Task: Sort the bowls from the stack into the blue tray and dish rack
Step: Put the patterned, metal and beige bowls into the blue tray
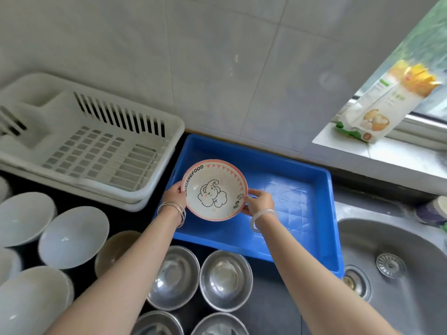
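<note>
Ceramic bowl (214, 190), white with a pink rim, an elephant drawing and the lettering "BAIXIANGFOOD", is held tilted above the left part of the blue tray (324, 213). The left hand (174, 195) clasps its left rim; the right hand (260, 203) pinches its right rim, fingers closed on the edge. Whether the bowl touches the tray floor cannot be determined. The white dish rack (150, 189) sits just left of the tray, against the tiled wall. White bowls (72, 235) and steel bowls (226, 280) stand on the dark counter (273, 308) nearer the person. A steel sink (396, 286) lies to the right.
</note>
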Demonstrator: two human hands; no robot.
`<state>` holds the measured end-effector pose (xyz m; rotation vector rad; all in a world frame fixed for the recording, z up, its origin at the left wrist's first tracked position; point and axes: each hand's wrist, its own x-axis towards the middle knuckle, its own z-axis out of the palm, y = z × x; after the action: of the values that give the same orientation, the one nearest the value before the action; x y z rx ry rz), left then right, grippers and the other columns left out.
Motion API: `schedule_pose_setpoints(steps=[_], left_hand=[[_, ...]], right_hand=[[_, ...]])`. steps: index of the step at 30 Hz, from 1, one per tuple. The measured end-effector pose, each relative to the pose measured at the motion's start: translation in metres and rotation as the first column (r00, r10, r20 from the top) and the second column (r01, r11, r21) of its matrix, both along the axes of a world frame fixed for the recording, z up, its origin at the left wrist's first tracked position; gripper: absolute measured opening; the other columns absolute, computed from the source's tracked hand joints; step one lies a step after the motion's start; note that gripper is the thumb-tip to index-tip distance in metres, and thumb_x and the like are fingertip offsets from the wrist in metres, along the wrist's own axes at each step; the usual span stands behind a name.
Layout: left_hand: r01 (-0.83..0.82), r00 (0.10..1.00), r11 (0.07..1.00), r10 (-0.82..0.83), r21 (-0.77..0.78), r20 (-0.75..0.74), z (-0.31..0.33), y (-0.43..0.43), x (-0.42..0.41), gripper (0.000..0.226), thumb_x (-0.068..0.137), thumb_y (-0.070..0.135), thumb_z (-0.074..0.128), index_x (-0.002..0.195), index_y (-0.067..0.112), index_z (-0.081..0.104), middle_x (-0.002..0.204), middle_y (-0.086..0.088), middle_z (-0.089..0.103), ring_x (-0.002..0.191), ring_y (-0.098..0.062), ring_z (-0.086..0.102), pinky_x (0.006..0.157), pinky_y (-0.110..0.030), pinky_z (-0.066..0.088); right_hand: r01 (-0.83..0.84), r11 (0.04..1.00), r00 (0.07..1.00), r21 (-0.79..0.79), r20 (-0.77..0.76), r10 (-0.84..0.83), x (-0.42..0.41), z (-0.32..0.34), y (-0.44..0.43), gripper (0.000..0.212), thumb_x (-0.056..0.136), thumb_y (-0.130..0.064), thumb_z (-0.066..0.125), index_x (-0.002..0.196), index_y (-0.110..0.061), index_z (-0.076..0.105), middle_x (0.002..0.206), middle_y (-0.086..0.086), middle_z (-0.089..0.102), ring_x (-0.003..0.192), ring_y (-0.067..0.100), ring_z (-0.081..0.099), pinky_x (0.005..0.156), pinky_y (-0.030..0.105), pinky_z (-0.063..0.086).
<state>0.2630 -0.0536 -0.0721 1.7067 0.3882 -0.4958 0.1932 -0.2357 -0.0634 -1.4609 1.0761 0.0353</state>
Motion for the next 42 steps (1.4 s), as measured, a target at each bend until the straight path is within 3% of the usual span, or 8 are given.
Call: schedule_pose_setpoints(steps=[3,7,14,20,27,34,39,42], left_hand=[[-0.054,0.998,0.992,0.049,-0.11,-0.047,-0.001,0.0,-0.002,0.036,0.087,-0.003,0.04,0.101,0.02,0.063,0.097,-0.007,0.063,0.092,-0.026,0.057,0.077,-0.035,0.05],[-0.182,0.958,0.947,0.111,-0.263,-0.264,-0.002,-0.002,-0.015,0.044,0.092,-0.002,0.037,0.13,0.019,0.048,0.117,-0.008,0.053,0.108,-0.03,0.053,0.076,-0.045,0.052],[-0.338,0.934,0.883,0.273,-0.324,-0.231,-0.009,-0.009,-0.015,0.032,0.094,0.005,0.044,0.124,0.008,0.055,0.126,-0.018,0.057,0.105,-0.028,0.055,0.082,-0.034,0.048],[-0.339,0.934,0.857,0.256,-0.388,-0.251,-0.01,-0.014,-0.007,0.033,0.095,0.011,0.046,0.127,0.011,0.053,0.115,-0.014,0.059,0.102,-0.027,0.057,0.082,-0.037,0.05],[-0.351,0.934,0.851,0.288,-0.39,-0.212,-0.01,-0.023,-0.003,0.033,0.095,0.011,0.046,0.127,0.008,0.053,0.112,-0.011,0.058,0.103,-0.026,0.056,0.084,-0.036,0.049],[-0.325,0.945,0.888,0.296,-0.326,-0.138,-0.001,-0.027,-0.013,0.029,0.094,0.005,0.044,0.121,0.004,0.056,0.108,-0.01,0.058,0.099,-0.022,0.056,0.085,-0.03,0.047],[-0.264,0.961,0.904,0.214,-0.336,-0.177,0.016,-0.032,-0.047,0.019,0.094,0.011,0.043,0.081,0.013,0.057,0.069,-0.003,0.043,0.065,-0.011,0.043,0.062,-0.017,0.044],[-0.176,0.977,0.921,0.12,-0.346,-0.177,0.033,-0.039,-0.076,0.014,0.095,0.012,0.042,0.085,0.012,0.051,0.074,-0.002,0.046,0.07,-0.009,0.047,0.073,-0.024,0.044]], right_hand=[[0.055,0.995,0.996,0.088,0.063,-0.06,-0.006,-0.003,0.004,0.019,0.086,-0.001,0.057,0.104,-0.004,0.064,0.085,0.013,0.068,0.07,0.027,0.068,0.049,0.022,0.056],[0.102,0.958,0.985,0.267,0.109,-0.135,-0.015,-0.01,0.013,0.016,0.093,-0.01,0.052,0.103,-0.004,0.063,0.087,0.008,0.067,0.073,0.023,0.065,0.051,0.022,0.056],[0.129,0.945,0.978,0.299,0.121,-0.171,0.003,-0.012,0.02,0.014,0.095,-0.009,0.048,0.1,-0.003,0.059,0.091,0.012,0.066,0.077,0.026,0.065,0.057,0.026,0.058],[0.179,0.929,0.965,0.324,0.126,-0.229,0.019,-0.01,0.019,0.012,0.096,-0.008,0.047,0.097,-0.004,0.058,0.084,0.008,0.065,0.073,0.022,0.065,0.046,0.022,0.056],[0.087,0.922,0.975,0.377,0.157,-0.156,0.023,-0.009,0.012,0.014,0.094,-0.006,0.05,0.103,-0.005,0.059,0.097,0.013,0.067,0.081,0.024,0.066,0.07,0.03,0.057],[-0.036,0.933,0.987,0.359,0.158,-0.023,0.01,-0.002,0.014,0.022,0.093,-0.02,0.052,0.114,-0.018,0.06,0.102,0.0,0.065,0.089,0.018,0.064,0.073,0.027,0.055],[-0.115,0.965,0.985,0.237,0.153,0.079,-0.016,0.012,0.009,0.03,0.096,-0.025,0.044,0.122,-0.015,0.056,0.117,0.005,0.058,0.098,0.023,0.061,0.086,0.034,0.051],[-0.113,0.983,0.981,0.147,0.173,0.087,-0.047,0.026,0.0,0.03,0.098,-0.023,0.039,0.122,-0.011,0.054,0.112,0.007,0.06,0.092,0.024,0.061,0.077,0.03,0.05]])
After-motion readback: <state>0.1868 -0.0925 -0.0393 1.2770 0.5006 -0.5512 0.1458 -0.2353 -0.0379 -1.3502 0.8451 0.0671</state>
